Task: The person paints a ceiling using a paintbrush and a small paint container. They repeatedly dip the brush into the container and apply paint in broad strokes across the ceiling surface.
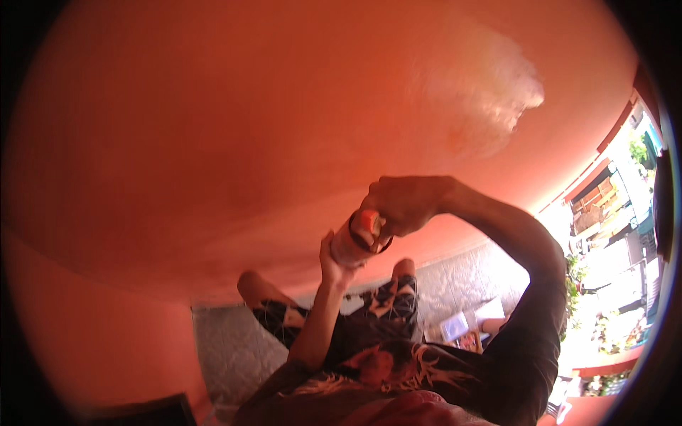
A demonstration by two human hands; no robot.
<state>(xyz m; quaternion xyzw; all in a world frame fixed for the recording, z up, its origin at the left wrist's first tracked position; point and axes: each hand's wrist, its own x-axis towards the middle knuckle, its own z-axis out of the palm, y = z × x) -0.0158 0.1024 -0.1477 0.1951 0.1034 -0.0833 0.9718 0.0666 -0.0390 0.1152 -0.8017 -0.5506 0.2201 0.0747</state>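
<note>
My left hand [334, 268] is closed around the side of a cup-like round container [346, 248], held tilted in front of me. My right hand [410, 202] reaches over its mouth, fingers bent down toward the opening. A small tool with an orange-red end [369, 220] shows at those fingers, in the container's mouth; its other end is hidden, so I cannot tell its exact kind. Beyond both hands rises an orange-red wall [234, 135], with a pale, whitish patch [497, 99] at its upper right.
Grey patterned floor [231, 344] lies below me, meeting the wall at its foot. Papers or boxes [455, 326] lie on the floor at my right. Bright daylight, plants [604, 330] and wooden items [597, 206] appear at the far right. A dark-edged object [142, 412] stands at lower left.
</note>
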